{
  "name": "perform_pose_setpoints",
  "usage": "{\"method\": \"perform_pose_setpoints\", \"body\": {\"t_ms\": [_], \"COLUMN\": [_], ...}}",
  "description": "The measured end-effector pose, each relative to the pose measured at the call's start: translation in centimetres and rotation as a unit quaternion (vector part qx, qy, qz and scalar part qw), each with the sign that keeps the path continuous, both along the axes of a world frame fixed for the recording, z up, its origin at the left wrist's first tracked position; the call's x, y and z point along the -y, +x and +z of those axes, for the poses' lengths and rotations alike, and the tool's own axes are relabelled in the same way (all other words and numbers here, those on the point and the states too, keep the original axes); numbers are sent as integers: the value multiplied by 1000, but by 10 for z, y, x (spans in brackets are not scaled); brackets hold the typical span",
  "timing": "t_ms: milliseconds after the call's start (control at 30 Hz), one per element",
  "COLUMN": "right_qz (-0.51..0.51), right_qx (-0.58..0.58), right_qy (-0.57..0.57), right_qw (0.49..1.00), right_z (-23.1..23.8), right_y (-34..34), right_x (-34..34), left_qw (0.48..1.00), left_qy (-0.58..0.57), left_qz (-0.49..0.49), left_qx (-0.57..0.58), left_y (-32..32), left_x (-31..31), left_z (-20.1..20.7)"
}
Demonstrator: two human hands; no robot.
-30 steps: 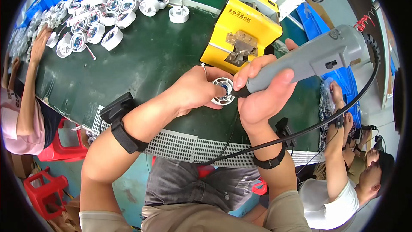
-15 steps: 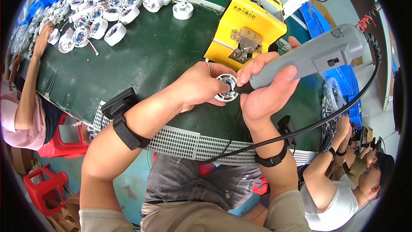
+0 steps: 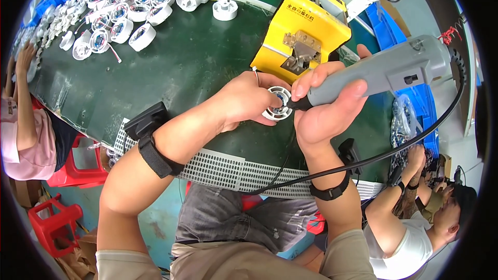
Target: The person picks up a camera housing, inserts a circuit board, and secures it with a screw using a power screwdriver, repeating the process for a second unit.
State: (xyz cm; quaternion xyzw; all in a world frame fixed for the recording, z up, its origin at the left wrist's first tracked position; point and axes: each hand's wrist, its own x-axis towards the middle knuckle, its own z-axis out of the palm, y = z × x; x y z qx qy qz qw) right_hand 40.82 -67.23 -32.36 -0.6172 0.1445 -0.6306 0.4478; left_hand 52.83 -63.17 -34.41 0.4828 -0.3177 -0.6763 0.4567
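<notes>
My left hand (image 3: 249,98) is closed around a round white housing (image 3: 282,115), its open side facing up. A bit of blue circuit board shows inside, partly covered by my fingers. A thin white cable with a connector sticks up behind that hand. In my right hand (image 3: 332,98) lies a grey electric screwdriver (image 3: 384,72), its black nose pointing left into the housing. The tip sits at the housing's inside; any screw there is too small to make out. A black cord runs from the tool's rear end down across my right forearm.
A yellow screw feeder machine (image 3: 306,26) stands just beyond my hands. Several white housings with boards (image 3: 119,26) crowd the far left of the green table (image 3: 171,67). Blue bins (image 3: 425,103) stand at the right. Co-workers sit at both sides; red stools (image 3: 54,223) are at lower left.
The view has shifted slightly, and my hands with the housing and screwdriver keep nearly the same pose. At left, the co-worker's hand has drawn away from a white part on the table.
</notes>
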Motion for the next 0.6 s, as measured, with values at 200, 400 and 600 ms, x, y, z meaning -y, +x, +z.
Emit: {"method": "perform_pose_setpoints", "body": {"t_ms": [200, 400, 600], "right_qz": [-1, 0, 10], "right_qx": [7, 7, -2], "right_qy": [-3, -1, -3], "right_qw": [1000, 1000, 1000], "right_z": [0, -1, -3], "right_y": [1, 1, -1], "right_x": [0, 0, 0], "left_qw": [1000, 1000, 1000], "left_qy": [8, 0, -5], "left_qz": [6, 7, 4], "left_qx": [-1, 7, 12], "left_y": [-1, -1, -2], "left_x": [0, 0, 1], "left_z": [-1, -1, -3]}}
